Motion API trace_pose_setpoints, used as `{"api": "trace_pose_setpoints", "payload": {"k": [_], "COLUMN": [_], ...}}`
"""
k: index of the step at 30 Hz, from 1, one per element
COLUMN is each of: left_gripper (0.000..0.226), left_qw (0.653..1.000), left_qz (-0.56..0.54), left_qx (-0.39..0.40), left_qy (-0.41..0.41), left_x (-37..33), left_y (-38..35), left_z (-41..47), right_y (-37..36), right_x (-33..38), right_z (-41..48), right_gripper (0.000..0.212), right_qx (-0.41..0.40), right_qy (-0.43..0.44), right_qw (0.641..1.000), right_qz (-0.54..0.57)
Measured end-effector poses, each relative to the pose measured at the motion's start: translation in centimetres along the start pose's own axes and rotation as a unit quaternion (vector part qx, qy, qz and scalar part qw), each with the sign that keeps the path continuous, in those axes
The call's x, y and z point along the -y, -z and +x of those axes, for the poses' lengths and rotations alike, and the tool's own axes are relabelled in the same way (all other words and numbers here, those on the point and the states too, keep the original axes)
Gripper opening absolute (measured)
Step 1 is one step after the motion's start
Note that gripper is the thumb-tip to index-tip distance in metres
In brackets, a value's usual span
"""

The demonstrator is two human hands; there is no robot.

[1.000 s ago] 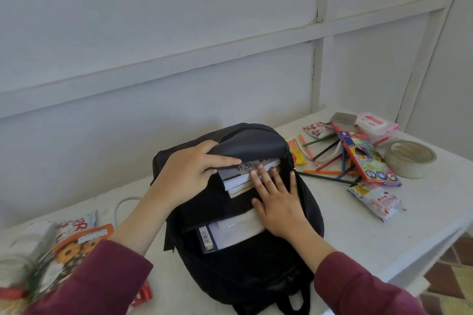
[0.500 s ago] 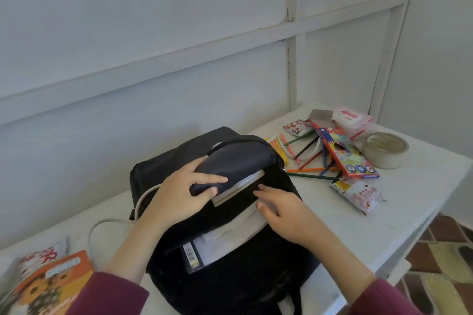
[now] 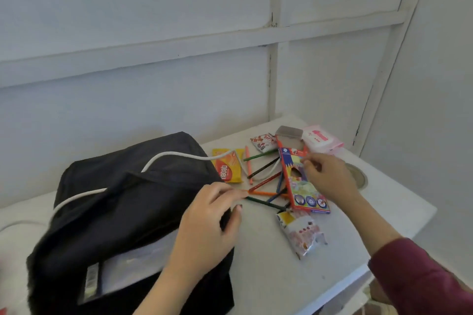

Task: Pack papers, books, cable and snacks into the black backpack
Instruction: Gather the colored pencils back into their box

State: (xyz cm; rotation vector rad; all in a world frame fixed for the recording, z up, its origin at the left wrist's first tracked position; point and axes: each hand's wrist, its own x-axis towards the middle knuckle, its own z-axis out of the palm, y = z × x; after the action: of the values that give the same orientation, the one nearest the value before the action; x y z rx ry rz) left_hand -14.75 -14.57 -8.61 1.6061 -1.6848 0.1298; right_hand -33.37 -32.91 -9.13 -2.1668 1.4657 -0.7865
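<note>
Item: black backpack (image 3: 122, 212), slumped on the white tabletop (image 3: 268, 271), mouth toward the person, white papers (image 3: 143, 250) showing in the opening. All places below are given from it.

Hazard 1: white cable (image 3: 179, 156), not yet packed. It is draped across the backpack's top and trails off its right side, over a yellow snack packet (image 3: 227, 169) and in among loose coloured pencils (image 3: 263, 198). A tug on backpack or cable would likely drag packet and pencils along.

Hazard 2: pencil box (image 3: 307, 194), right of the backpack, lying across several pencils. Lifting it could send them rolling toward the tabletop's edge.

Hazard 3: foil snack packet (image 3: 299, 235), right of the backpack on the person's side, close beside the right forearm. A careless sweep could knock it off.

Hazard 4: papers at the mouth may crease if more goods are pushed in over them.

Also right of the backpack, farther off: red-and-white snack packet (image 3: 263, 142), grey tin (image 3: 289, 132), pink pack (image 3: 322, 139).

Pose, left hand (image 3: 204, 227): at the backpack's right edge, wrist over the opening. The fingers are curled with the thumb opposed, apparently gripping a fold of the dark fabric.

Pose, right hand (image 3: 330, 179): reached out over the pencil box, fingers (image 3: 307, 161) bunched at its far end. Whether they grasp it or merely touch it cannot be told
</note>
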Motion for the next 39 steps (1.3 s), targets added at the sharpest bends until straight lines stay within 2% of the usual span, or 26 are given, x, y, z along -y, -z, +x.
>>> {"api": "trace_pose_setpoints", "payload": {"k": [5, 9, 12, 17, 19, 22, 26, 30, 33, 36, 39], "left_gripper": [0.036, 0.047, 0.052, 0.048, 0.049, 0.047, 0.045, 0.063, 0.073, 0.055, 0.025], "left_qw": [0.987, 0.965, 0.963, 0.965, 0.966, 0.965, 0.967, 0.967, 0.975, 0.980, 0.981], "left_qz": [0.011, 0.019, 0.049, 0.068, 0.071, 0.060, 0.040, -0.010, -0.029, -0.034, -0.016], "left_qx": [0.124, 0.183, 0.190, 0.178, 0.173, 0.173, 0.160, 0.116, 0.071, -0.039, -0.101], "left_qy": [0.101, 0.186, 0.186, 0.181, 0.178, 0.189, 0.196, 0.227, 0.210, 0.193, 0.164], "left_x": [-1.9, -2.7, -2.9, -2.9, -3.0, -3.2, -3.5, -4.4, -5.1, -4.8, -4.1], "left_y": [-6.9, -10.6, -11.7, -11.9, -12.0, -12.1, -11.9, -10.8, -8.5, -5.1, -1.9], "left_z": [-1.2, -2.3, -3.2, -3.6, -3.6, -3.7, -3.6, -4.0, -4.6, -5.6, -6.4], "right_y": [0.8, 1.0, 0.6, -0.7, -1.0, -1.4, -1.0, -0.3, 0.2, 0.8, 1.0], "right_x": [-6.0, -7.8, -8.8, -9.8, -10.0, -10.2, -10.4, -10.3, -9.8, -8.6, -6.8], "right_z": [6.5, 10.6, 12.7, 14.3, 14.5, 14.7, 14.5, 13.6, 12.2, 10.0, 6.6], "right_gripper": [0.027, 0.048, 0.061, 0.092, 0.096, 0.090, 0.073, 0.058, 0.052, 0.050, 0.051], "right_qx": [-0.028, 0.053, 0.108, 0.111, 0.104, 0.065, 0.030, -0.007, -0.066, -0.117, -0.112], "right_qy": [0.004, -0.050, -0.072, -0.085, -0.095, -0.078, -0.064, -0.062, -0.044, -0.020, 0.003], "right_qw": [0.997, 0.984, 0.972, 0.974, 0.972, 0.978, 0.993, 0.997, 0.997, 0.991, 0.986], "right_qz": [-0.070, -0.161, -0.194, -0.179, -0.186, -0.181, -0.098, -0.040, 0.006, 0.054, 0.124]}}
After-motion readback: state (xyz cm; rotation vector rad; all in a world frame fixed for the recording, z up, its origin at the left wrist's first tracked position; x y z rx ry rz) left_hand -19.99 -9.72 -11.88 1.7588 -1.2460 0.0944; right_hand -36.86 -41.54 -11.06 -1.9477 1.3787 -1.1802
